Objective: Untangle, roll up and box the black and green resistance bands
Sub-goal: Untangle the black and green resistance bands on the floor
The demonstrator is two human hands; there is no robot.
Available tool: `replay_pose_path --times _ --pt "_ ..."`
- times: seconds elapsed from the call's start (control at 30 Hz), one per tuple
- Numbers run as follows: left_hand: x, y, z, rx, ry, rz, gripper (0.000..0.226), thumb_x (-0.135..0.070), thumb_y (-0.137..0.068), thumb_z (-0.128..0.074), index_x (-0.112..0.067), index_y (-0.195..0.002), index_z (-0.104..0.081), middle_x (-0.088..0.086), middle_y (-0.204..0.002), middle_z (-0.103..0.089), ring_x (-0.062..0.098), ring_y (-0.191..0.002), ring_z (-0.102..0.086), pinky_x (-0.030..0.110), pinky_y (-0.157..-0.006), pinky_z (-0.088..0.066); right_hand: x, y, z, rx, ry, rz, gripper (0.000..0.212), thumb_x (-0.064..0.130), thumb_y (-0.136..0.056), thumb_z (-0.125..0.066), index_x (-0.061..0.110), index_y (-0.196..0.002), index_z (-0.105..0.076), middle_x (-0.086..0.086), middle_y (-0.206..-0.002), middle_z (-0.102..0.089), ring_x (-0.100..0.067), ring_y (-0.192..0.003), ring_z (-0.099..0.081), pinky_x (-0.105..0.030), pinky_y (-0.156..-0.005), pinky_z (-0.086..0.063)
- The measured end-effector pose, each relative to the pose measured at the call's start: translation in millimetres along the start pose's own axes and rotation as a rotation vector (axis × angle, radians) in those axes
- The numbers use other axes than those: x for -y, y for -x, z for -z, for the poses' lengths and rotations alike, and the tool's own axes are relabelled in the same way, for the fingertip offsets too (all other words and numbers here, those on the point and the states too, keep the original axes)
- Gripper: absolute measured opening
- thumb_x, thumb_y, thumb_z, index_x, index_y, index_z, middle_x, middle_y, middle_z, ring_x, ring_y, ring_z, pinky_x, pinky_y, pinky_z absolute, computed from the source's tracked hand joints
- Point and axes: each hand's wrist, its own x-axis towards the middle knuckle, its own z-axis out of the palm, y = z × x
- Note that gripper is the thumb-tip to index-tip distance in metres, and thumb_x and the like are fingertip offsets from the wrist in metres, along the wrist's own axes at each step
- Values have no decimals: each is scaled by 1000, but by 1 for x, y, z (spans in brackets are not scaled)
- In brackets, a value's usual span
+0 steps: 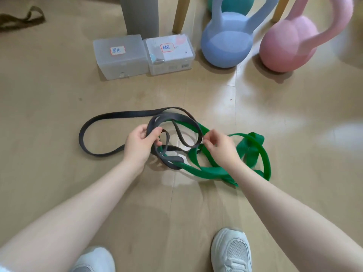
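Two white sneakers stand at the near edge of a wooden floor as a person bends over two knotted resistance bands. The left hand has its fingers and thumb curled round a coil of the black band, lifting it off the boards. The right hand reaches into the crossing point with fingertips drawn together; whether it pinches a green strand or a black one cannot be told.

The knot sits between the two hands. The black band's free loop runs long to the left, past the left hand, while the green band heaps to the right, under and beyond the right wrist. Parting them looks a matter of drawing each colour toward its own side.

Farther off, two clear plastic boxes stand side by side, touching. The left box is labelled "黑色" (black); the right box carries a label that appears to read "绿色" (green). Beyond them rest a blue kettlebell and a pink kettlebell.
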Motion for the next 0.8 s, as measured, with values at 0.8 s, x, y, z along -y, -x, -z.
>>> replay_pose_path --times 0.8 --pt "-17 -57 44 -189 3 389 67 -18 -90 -58 -20 -146 -22 9 -140 -45 25 -118 -51 38 -99 -43 -9 50 -47 308 291 146 37 21 -95 -46 15 -131 -43 -4 -123 -57 -26 -108 -56 -32 -80 -44"
